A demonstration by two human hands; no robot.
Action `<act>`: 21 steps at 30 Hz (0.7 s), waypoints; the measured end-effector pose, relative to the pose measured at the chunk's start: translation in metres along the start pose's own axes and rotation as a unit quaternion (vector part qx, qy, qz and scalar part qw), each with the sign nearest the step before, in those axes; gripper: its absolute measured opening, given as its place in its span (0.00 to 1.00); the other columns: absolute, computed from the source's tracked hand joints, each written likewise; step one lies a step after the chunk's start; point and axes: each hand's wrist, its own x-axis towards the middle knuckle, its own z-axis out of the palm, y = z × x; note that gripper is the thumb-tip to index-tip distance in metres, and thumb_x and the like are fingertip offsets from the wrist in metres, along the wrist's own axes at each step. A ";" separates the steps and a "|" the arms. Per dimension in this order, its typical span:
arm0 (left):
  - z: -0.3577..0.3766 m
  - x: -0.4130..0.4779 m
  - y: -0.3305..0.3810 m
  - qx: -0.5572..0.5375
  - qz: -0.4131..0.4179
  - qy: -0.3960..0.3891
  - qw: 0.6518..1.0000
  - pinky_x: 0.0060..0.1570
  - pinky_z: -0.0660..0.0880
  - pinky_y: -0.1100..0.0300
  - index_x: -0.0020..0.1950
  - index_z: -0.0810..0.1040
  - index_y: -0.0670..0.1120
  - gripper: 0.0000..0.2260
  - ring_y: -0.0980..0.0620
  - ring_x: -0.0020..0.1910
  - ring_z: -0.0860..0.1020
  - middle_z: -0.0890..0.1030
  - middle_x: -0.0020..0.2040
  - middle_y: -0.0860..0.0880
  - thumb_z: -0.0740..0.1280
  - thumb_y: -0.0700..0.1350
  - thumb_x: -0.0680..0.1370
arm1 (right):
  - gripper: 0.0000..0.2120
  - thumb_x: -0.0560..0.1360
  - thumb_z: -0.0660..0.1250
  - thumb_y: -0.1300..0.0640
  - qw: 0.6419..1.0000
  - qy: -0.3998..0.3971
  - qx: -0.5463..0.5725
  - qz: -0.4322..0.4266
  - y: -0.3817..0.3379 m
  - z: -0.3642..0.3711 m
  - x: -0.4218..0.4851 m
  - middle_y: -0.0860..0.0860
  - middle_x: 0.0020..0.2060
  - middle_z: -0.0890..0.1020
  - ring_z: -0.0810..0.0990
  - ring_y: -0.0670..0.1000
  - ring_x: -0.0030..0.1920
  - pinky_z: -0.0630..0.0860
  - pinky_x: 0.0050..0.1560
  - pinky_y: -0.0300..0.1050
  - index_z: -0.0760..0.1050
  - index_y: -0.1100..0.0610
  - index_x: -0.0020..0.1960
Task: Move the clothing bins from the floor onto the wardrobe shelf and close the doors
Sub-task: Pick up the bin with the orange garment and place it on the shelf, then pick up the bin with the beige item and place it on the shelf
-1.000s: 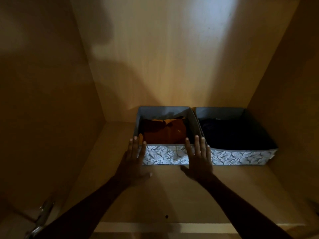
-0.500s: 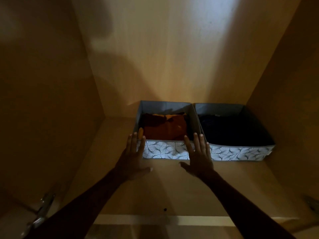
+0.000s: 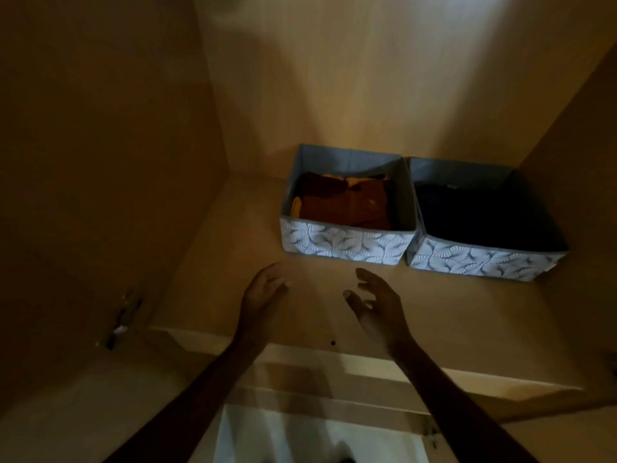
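Observation:
Two fabric bins with a white leaf pattern stand side by side at the back right of the wardrobe shelf [image 3: 450,315]. The left bin [image 3: 344,242] holds orange and brown folded clothes. The right bin [image 3: 480,260] holds dark clothes and touches the wardrobe's right wall. My left hand [image 3: 263,295] and my right hand [image 3: 377,302] hover over the shelf in front of the left bin, clear of it, fingers loosely apart and holding nothing.
The wardrobe's left wall [image 3: 100,162] carries a metal door hinge [image 3: 122,317] near the front. The shelf's front edge [image 3: 367,364] runs below my wrists. A pale floor area [image 3: 300,436] shows beneath. Bare shelf lies left of the bins.
Both hands have drawn back from the front of the left bin toward the shelf edge. The bins stay in place against the back; the view has pulled back and tilted.

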 end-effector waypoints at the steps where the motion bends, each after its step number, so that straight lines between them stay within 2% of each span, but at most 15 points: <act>1: -0.005 -0.012 -0.001 -0.033 -0.013 0.030 0.999 0.51 0.76 0.65 0.63 0.76 0.47 0.15 0.55 0.55 0.79 0.80 0.57 0.53 0.69 0.45 0.77 | 0.23 0.73 0.72 0.56 0.999 -0.013 0.045 0.011 -0.003 0.006 -0.008 0.49 0.60 0.79 0.80 0.50 0.58 0.77 0.51 0.36 0.72 0.52 0.67; 3: -0.020 -0.040 -0.006 -0.070 -0.026 0.074 0.995 0.48 0.77 0.61 0.58 0.79 0.45 0.09 0.55 0.51 0.80 0.83 0.53 0.52 0.66 0.41 0.79 | 0.19 0.73 0.72 0.61 0.993 -0.057 0.100 0.000 -0.007 0.018 -0.021 0.49 0.54 0.82 0.81 0.48 0.52 0.77 0.46 0.32 0.75 0.51 0.62; 7: -0.041 -0.100 -0.023 -0.070 -0.080 0.164 0.981 0.45 0.75 0.54 0.55 0.80 0.45 0.07 0.49 0.48 0.81 0.84 0.51 0.48 0.65 0.41 0.79 | 0.15 0.74 0.71 0.56 0.968 -0.196 0.156 -0.011 -0.013 0.038 -0.038 0.50 0.52 0.83 0.82 0.47 0.52 0.79 0.50 0.41 0.77 0.53 0.60; 9: -0.044 -0.139 -0.035 -0.080 -0.104 0.241 0.962 0.43 0.75 0.53 0.53 0.80 0.48 0.07 0.47 0.46 0.82 0.84 0.49 0.47 0.66 0.41 0.78 | 0.12 0.74 0.71 0.56 0.944 -0.287 0.164 -0.013 -0.016 0.051 -0.050 0.48 0.49 0.84 0.82 0.47 0.51 0.79 0.48 0.43 0.79 0.49 0.56; 11: -0.040 -0.168 -0.041 -0.071 -0.117 0.280 0.950 0.43 0.75 0.52 0.52 0.80 0.49 0.07 0.47 0.44 0.82 0.85 0.48 0.46 0.66 0.41 0.78 | 0.10 0.72 0.70 0.53 0.928 -0.339 0.154 -0.017 -0.011 0.059 -0.059 0.46 0.49 0.85 0.83 0.47 0.51 0.80 0.49 0.44 0.81 0.47 0.53; 14: -0.022 -0.225 -0.056 -0.081 -0.143 0.383 0.909 0.44 0.75 0.52 0.54 0.80 0.47 0.07 0.49 0.43 0.82 0.85 0.47 0.47 0.66 0.40 0.78 | 0.10 0.74 0.70 0.55 0.879 -0.456 0.135 -0.036 0.000 0.068 -0.082 0.47 0.50 0.85 0.83 0.47 0.53 0.80 0.53 0.44 0.81 0.50 0.55; 17: -0.006 -0.272 -0.066 -0.093 -0.168 0.434 0.880 0.45 0.75 0.52 0.55 0.80 0.48 0.08 0.48 0.45 0.82 0.85 0.48 0.48 0.66 0.43 0.77 | 0.09 0.74 0.71 0.57 0.858 -0.502 0.105 -0.034 0.010 0.075 -0.103 0.49 0.48 0.85 0.83 0.50 0.51 0.80 0.51 0.44 0.80 0.52 0.54; 21: 0.017 -0.350 -0.065 -0.113 -0.183 0.534 0.817 0.44 0.74 0.53 0.54 0.80 0.48 0.14 0.49 0.44 0.82 0.85 0.47 0.47 0.66 0.50 0.71 | 0.11 0.71 0.70 0.50 0.793 -0.600 0.056 -0.085 0.011 0.089 -0.153 0.48 0.47 0.85 0.83 0.50 0.50 0.80 0.49 0.48 0.81 0.49 0.52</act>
